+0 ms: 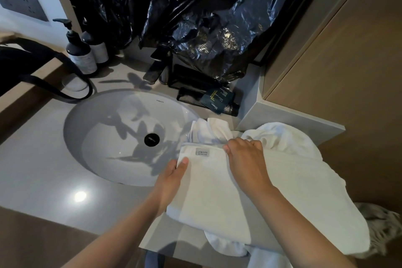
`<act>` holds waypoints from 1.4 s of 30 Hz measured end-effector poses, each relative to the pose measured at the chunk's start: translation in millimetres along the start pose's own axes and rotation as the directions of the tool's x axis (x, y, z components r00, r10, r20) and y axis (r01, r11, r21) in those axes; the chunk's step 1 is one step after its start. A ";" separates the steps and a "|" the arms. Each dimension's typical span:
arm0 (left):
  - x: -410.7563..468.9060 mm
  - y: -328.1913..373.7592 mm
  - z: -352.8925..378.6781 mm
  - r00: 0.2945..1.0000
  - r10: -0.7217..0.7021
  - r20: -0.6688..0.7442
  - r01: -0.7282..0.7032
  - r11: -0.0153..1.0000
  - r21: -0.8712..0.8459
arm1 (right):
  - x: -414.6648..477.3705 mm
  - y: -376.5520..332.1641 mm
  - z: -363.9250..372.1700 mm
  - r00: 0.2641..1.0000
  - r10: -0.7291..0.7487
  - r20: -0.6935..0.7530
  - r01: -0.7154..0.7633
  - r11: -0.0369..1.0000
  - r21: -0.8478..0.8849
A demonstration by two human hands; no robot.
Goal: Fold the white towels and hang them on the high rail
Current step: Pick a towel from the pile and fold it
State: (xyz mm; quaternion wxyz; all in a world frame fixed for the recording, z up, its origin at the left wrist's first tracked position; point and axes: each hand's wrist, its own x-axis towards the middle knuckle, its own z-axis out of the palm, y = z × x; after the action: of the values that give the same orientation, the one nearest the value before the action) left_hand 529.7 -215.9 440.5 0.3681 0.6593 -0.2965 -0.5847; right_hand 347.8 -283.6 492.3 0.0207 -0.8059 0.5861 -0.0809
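A white towel [217, 193] lies partly folded on the grey counter [39, 172], to the right of the sink, with a small grey label [202, 151] near its far edge. My left hand [173, 177] grips the towel's left edge, thumb on top. My right hand [245, 159] pinches the far edge, fingers curled over the fold. More white towels [282, 135] lie bunched behind and to the right, and one end hangs over the counter's front. No rail is in view.
An oval sink [104, 137] with a black drain sits left of the towels. Behind it stand a dark tap [155, 67], two pump bottles [80, 52], dark toiletry packets [217, 99] and a black plastic bag [195, 17]. A wooden cabinet [337, 61] rises on the right.
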 end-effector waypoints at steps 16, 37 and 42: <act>-21.4 11.5 6.1 0.903 0.389 -0.184 -0.372 0.920 0.123 | -25.2 50.8 -40.4 0.996 -0.047 0.077 0.038 0.992 0.118; -98.5 219.5 55.7 0.457 0.860 0.226 -0.874 0.386 0.295 | -50.9 51.6 -167.8 0.916 0.005 -0.401 0.207 0.851 0.483; -123.4 266.5 88.4 0.357 0.871 0.337 -0.910 0.243 0.335 | -47.4 71.1 -200.8 0.861 0.145 -0.488 0.247 0.719 0.650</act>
State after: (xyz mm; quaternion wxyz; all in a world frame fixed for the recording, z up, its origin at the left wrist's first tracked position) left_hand 435.4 -274.2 726.5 0.4491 0.4167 -0.7628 -0.2070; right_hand 235.6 -248.5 676.1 0.1636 -0.7045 0.4731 -0.5031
